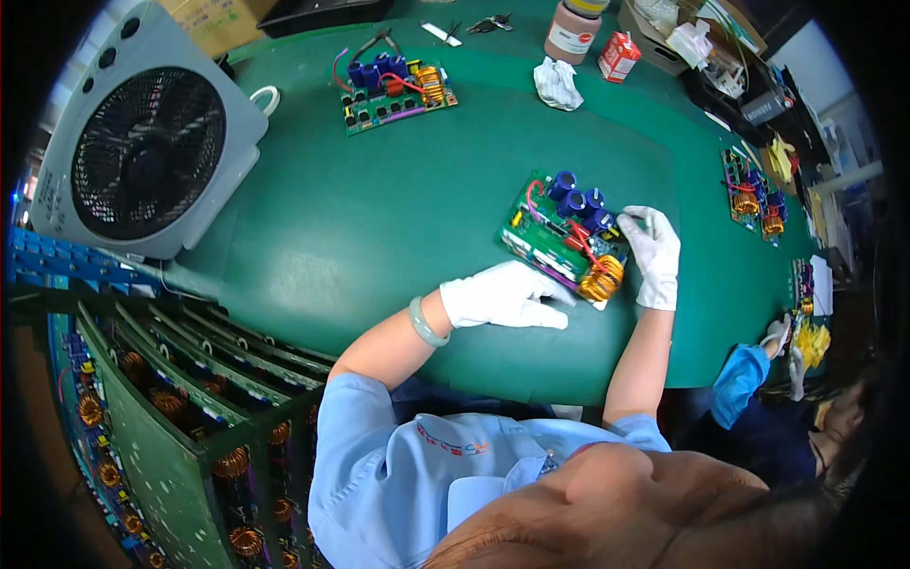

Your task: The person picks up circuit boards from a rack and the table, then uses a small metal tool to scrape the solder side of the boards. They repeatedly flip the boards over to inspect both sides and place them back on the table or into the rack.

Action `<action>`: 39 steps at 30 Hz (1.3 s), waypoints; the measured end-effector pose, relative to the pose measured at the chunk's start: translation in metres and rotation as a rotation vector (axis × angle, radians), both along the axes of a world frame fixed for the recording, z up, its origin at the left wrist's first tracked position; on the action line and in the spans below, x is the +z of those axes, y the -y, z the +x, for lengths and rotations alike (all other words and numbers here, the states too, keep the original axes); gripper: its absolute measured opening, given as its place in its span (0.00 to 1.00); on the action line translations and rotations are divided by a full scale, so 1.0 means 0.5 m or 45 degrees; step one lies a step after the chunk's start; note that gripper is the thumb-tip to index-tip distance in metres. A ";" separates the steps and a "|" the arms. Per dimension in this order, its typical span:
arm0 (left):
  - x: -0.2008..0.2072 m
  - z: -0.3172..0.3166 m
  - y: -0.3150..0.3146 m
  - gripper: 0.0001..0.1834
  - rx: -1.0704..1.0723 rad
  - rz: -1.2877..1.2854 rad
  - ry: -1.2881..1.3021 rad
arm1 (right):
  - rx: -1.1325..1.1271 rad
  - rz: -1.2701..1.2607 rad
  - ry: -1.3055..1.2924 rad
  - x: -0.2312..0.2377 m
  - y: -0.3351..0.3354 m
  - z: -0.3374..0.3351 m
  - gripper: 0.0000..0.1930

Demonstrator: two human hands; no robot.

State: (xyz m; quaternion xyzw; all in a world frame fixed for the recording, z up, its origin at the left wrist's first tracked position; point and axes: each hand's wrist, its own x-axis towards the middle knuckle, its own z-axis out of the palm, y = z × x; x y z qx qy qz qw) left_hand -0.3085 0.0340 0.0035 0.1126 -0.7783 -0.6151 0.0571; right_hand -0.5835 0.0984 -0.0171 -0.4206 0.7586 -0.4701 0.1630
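Note:
A green circuit board [542, 235] with blue capacitors, red parts, a copper-wound coil and a pink wire lies before me on the green table mat. My right hand [654, 254], in a white glove, curves around the board's right side, fingertips at its edge by a capacitor. In the same kind of glove, my left hand [502, 296] rests along the near edge, its thumb apart from the fingers. Those fingers reach toward the coil corner, and their tips are partly hard to make out.
A grey box fan [152, 142] stands at the left, above a green rack [180, 455] of similar boards. Another board [398, 95] lies at the back, near crumpled white cloth [557, 85], a pinkish jar [571, 36] and a red-white carton [619, 57]. A co-worker's blue sleeve [741, 379] shows at right.

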 end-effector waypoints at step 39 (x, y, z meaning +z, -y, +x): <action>-0.031 -0.023 0.090 0.35 0.571 -0.822 -0.122 | 0.804 0.126 0.508 0.078 -0.058 0.017 0.26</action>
